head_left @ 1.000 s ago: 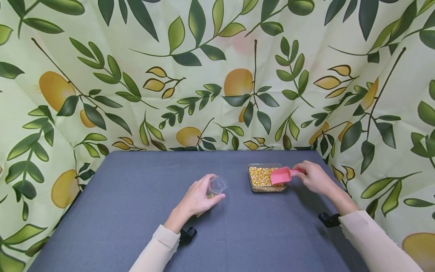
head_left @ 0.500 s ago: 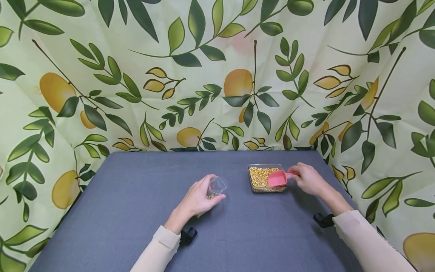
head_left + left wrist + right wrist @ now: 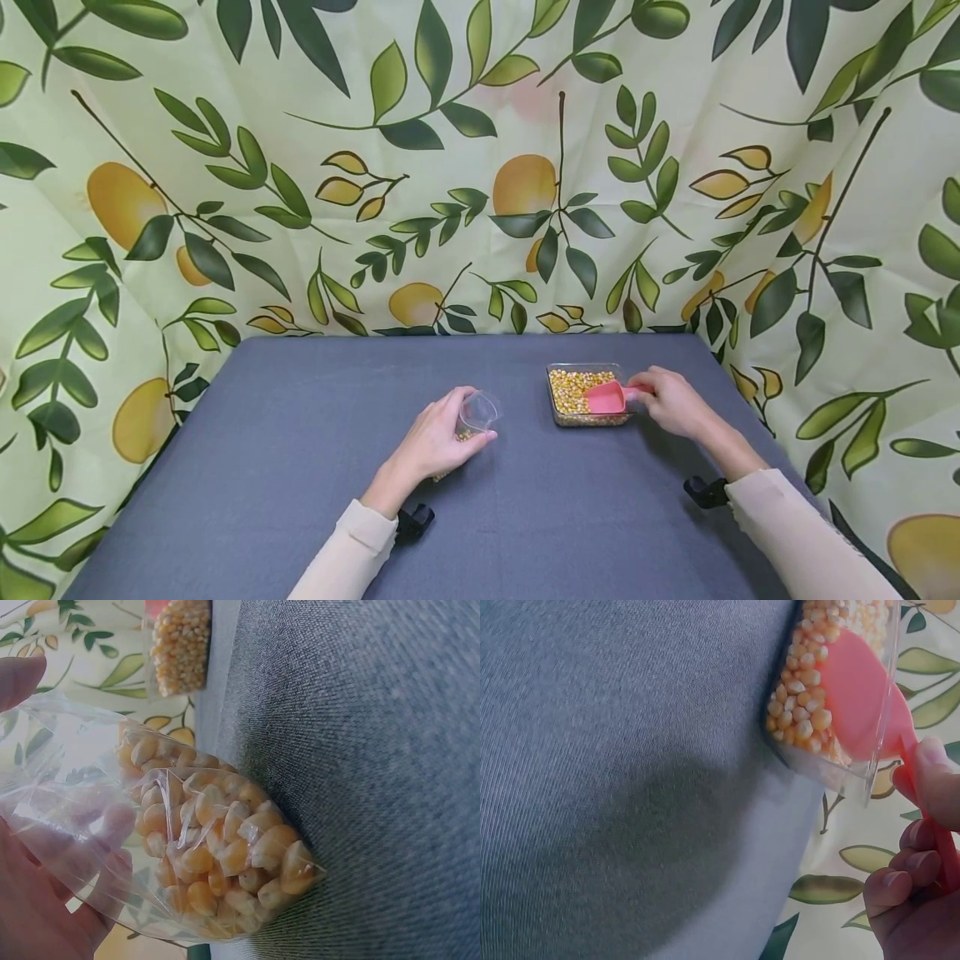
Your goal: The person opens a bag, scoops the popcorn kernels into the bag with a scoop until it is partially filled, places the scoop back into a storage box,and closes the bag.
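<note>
My right hand (image 3: 671,403) grips the handle of a pink scoop (image 3: 606,397). The scoop's bowl is pushed into the corn kernels (image 3: 568,388) that fill a clear rectangular container (image 3: 588,420); in the right wrist view the scoop (image 3: 859,701) is partly sunk among the grains. My left hand (image 3: 435,437) holds a clear plastic bag (image 3: 480,410) by its upper part, fingers and thumb around its open mouth. Kernels fill the bottom of that bag (image 3: 217,847), which rests on the table in the left wrist view. The hand hides much of the bag from the head view.
A dark blue-grey cloth covers the table (image 3: 315,400). Behind it and at both sides hangs a pale curtain (image 3: 450,250) printed with leaves and fruit. A black wrist camera (image 3: 415,523) sits at the left cuff, another camera (image 3: 705,492) at the right cuff.
My right hand has moved left and slightly down with the scoop, and its bowl has gone deeper into the kernels. The left hand and the bag stay in place.
</note>
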`<state>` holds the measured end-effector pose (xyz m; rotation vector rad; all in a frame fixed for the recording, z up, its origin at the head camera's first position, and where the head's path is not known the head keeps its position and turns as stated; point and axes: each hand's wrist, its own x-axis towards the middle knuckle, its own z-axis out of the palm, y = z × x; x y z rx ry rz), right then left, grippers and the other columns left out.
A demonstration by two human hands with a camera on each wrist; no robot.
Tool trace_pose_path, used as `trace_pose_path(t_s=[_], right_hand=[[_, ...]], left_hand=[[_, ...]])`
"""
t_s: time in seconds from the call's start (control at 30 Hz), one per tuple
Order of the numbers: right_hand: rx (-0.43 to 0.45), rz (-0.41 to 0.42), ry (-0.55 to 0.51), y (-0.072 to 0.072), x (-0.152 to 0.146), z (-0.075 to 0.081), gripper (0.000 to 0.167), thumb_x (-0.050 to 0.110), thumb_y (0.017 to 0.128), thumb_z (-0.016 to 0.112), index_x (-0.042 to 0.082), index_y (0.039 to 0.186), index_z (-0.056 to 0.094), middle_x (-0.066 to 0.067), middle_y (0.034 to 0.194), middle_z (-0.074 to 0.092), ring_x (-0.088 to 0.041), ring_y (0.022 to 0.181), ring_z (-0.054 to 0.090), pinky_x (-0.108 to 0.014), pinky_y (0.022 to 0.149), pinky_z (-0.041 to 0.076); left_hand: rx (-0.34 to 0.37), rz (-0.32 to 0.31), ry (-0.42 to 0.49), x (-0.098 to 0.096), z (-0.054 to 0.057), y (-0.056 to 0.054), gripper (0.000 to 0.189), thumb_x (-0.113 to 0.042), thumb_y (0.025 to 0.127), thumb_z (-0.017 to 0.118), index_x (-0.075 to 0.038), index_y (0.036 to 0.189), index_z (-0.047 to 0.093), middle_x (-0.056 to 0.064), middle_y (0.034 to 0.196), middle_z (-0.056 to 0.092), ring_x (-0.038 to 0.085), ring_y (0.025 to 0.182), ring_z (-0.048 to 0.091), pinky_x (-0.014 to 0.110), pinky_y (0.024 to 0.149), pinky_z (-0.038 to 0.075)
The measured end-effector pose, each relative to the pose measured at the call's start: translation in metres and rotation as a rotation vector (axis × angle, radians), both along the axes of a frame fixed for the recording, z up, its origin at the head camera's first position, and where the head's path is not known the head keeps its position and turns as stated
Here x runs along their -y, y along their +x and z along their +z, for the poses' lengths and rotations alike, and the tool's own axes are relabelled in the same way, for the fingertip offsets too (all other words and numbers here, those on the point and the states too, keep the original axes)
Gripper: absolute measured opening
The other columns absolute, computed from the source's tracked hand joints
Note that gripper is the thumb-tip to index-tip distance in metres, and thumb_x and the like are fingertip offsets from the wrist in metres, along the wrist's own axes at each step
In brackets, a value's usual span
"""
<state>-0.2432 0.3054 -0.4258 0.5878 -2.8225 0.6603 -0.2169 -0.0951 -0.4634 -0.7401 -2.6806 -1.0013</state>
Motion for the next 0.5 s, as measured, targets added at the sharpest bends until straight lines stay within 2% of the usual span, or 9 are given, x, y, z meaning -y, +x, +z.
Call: trace_pose_path(t_s=[0.5], right_hand=[[0.028,-0.003,-0.051,-0.004,0.006,-0.012,0.011,-0.001,0.093,0.067,0.0,0.101,0.074,-0.004,0.088,0.063,-0.018,0.077,0.053,-0.04,0.07,0.045]], left_hand=[[0.001,0.003,0.004,0.001,-0.002,-0.001,0.065,-0.049,0.087,0.075,-0.012,0.136,0.055,-0.001,0.098,0.06,0.015,0.084,0.056,0.038,0.078,0.047]])
